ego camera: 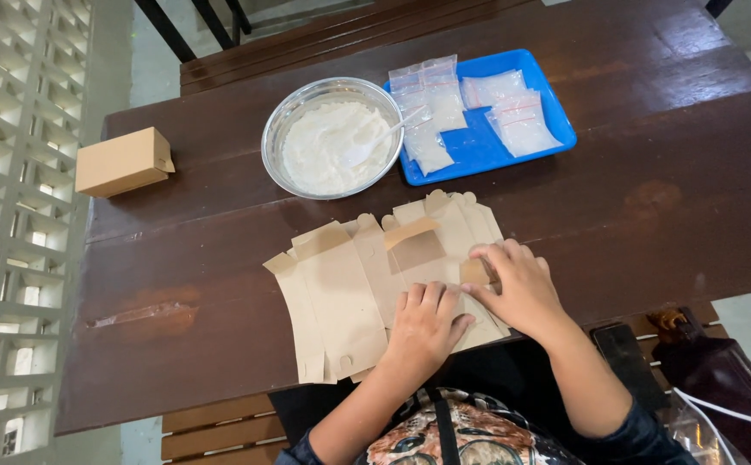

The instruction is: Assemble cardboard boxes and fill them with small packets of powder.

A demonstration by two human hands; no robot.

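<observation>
A stack of flat, unfolded brown cardboard box blanks (350, 293) lies fanned out on the dark wooden table (651, 215), near its front edge. My left hand (425, 325) rests palm down on the lower middle of the stack, fingers together. My right hand (513, 284) presses on the stack's right side, with its fingertips on a small flap. Neither hand lifts anything.
A metal bowl (334, 138) of white powder with a white spoon stands behind the blanks. To its right a blue tray (479, 146) holds several small clear bags of white powder. A folded brown box (124, 162) sits at the far left. A dark bag (720, 370) is at lower right.
</observation>
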